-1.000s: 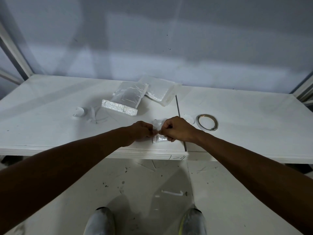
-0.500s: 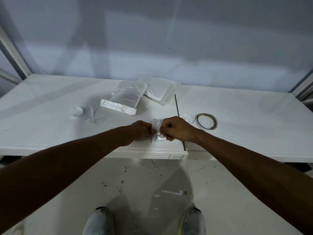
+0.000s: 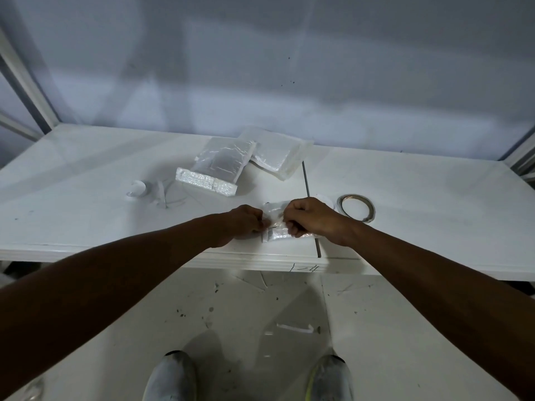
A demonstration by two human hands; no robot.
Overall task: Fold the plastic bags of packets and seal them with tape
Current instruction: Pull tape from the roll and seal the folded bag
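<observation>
Lying close to the near edge of the table (image 3: 419, 192), the small plastic bag of packets (image 3: 276, 231) is pinched at its left end by the left hand (image 3: 244, 224) and at its right end by the right hand (image 3: 311, 217), the fingers of both curled. A tape roll (image 3: 355, 207) lies just right of the right hand. Two larger bags (image 3: 215, 166) sit side by side farther back.

The small clear bag (image 3: 276, 230) of shiny packets sits crumpled dead centre, near the surface's front edge, pinched between the left hand (image 3: 246, 224) and right hand (image 3: 314, 219). Two bigger ones lie flat above it: a silvery bag (image 3: 217, 166) and a whiter bag (image 3: 275, 156) touching its right side. The thin tape roll (image 3: 372, 212) lies flat, centre right.
</observation>
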